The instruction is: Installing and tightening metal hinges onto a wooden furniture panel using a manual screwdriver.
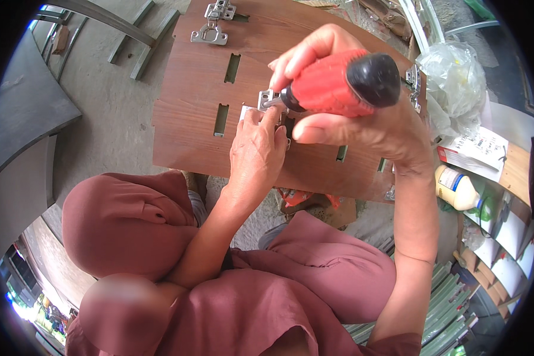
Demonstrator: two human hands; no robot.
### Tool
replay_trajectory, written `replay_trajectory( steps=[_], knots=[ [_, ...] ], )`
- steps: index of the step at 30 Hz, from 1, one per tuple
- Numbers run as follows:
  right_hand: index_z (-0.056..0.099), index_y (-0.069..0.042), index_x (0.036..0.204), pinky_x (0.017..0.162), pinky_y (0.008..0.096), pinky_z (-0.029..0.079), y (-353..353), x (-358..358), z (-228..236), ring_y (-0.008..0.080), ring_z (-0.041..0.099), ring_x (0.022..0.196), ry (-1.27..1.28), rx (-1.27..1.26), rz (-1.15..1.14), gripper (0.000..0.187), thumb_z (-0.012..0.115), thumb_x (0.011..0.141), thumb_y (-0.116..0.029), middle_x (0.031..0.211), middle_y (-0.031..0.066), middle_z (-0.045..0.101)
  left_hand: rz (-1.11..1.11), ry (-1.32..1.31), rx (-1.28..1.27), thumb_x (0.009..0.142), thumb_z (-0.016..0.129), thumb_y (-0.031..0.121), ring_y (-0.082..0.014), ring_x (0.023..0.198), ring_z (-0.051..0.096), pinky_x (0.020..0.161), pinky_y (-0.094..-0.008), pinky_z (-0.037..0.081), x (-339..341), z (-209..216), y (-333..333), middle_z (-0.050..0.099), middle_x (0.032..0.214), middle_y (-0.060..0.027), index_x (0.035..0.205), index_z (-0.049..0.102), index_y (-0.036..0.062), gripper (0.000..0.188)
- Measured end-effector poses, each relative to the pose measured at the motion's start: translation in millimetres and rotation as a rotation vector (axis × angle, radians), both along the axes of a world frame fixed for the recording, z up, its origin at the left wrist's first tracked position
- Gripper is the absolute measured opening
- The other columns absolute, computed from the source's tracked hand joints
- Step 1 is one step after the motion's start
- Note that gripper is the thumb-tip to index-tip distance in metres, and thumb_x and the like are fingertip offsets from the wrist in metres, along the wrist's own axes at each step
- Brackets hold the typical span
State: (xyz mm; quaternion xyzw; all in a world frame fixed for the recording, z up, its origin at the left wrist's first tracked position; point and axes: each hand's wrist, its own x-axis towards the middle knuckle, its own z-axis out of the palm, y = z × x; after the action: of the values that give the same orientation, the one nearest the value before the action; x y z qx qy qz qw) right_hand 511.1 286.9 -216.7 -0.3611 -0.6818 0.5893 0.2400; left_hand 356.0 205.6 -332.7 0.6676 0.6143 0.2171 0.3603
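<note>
A reddish-brown wooden board point(196, 89) with slots cut through it lies before me. My right hand point(385, 133) is wrapped around a red screwdriver point(329, 83) with a black end, its shaft slanting left to a metal cabinet hinge point(266, 96) on the board. Against that hinge my left hand point(256, 145) presses its fingertips, which are close together and steady it. Part of the hinge and the screwdriver's tip are hidden by the fingers. A small white piece point(244, 111) shows beside the left fingers; its kind is unclear.
Another metal hinge point(210, 32) sits at the board's far left. On the right are a clear plastic bag point(454, 83), papers point(477, 151) and a cream bottle point(457, 187) with a blue cap. Metal bars point(142, 44) lie on the floor at far left; more are stacked lower right.
</note>
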Motion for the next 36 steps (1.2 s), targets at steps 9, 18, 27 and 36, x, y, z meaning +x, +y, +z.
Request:
replay_trajectory(
  steps=[9, 18, 27, 36],
  knots=[
    [0.051, -0.005, 0.111, 0.093, 0.0347, 0.045, -1, -5, -9, 0.0190, 0.057, 0.101, 0.133, -0.039, -0.089, 0.060, 0.086, 0.067, -0.028, 0.108, 0.0115, 0.060, 0.026, -0.014, 0.080, 0.084, 0.058, 0.010, -0.0375, 0.099, 0.054, 0.082, -0.0462, 0.048, 2, -4, -1, 0.053, 0.102, -0.0195, 0.122, 0.053, 0.0112, 0.039],
    [0.051, -0.007, 0.102, 0.078, 0.0352, 0.052, 4, -13, -21, 0.0197, 0.061, 0.085, 0.457, 0.133, -0.384, 0.032, 0.074, 0.080, -0.016, 0.085, 0.0074, 0.060, 0.020, 0.016, 0.013, 0.085, 0.058, 0.010, -0.0348, 0.096, 0.056, 0.080, -0.0446, 0.048, 4, 6, 0, 0.053, 0.101, -0.0171, 0.121, 0.055, 0.0116, 0.036],
    [0.051, -0.006, 0.104, 0.079, 0.0336, 0.052, -16, -18, -4, 0.0162, 0.061, 0.085, 0.542, -0.027, -0.657, 0.036, 0.073, 0.076, -0.003, 0.089, 0.0052, 0.059, 0.044, 0.026, 0.000, 0.089, 0.056, 0.013, -0.0342, 0.091, 0.057, 0.077, -0.0439, 0.048, 2, 4, 2, 0.054, 0.098, -0.0164, 0.120, 0.055, 0.0134, 0.030],
    [0.052, -0.005, 0.104, 0.078, 0.0319, 0.050, -14, 1, -40, 0.0149, 0.060, 0.085, 0.487, 0.050, -0.466, 0.034, 0.072, 0.077, -0.004, 0.091, 0.0054, 0.060, 0.096, 0.070, 0.126, 0.089, 0.056, 0.013, -0.0347, 0.091, 0.057, 0.077, -0.0452, 0.048, 10, -1, 0, 0.054, 0.097, -0.0166, 0.125, 0.048, 0.0124, 0.037]
  ],
)
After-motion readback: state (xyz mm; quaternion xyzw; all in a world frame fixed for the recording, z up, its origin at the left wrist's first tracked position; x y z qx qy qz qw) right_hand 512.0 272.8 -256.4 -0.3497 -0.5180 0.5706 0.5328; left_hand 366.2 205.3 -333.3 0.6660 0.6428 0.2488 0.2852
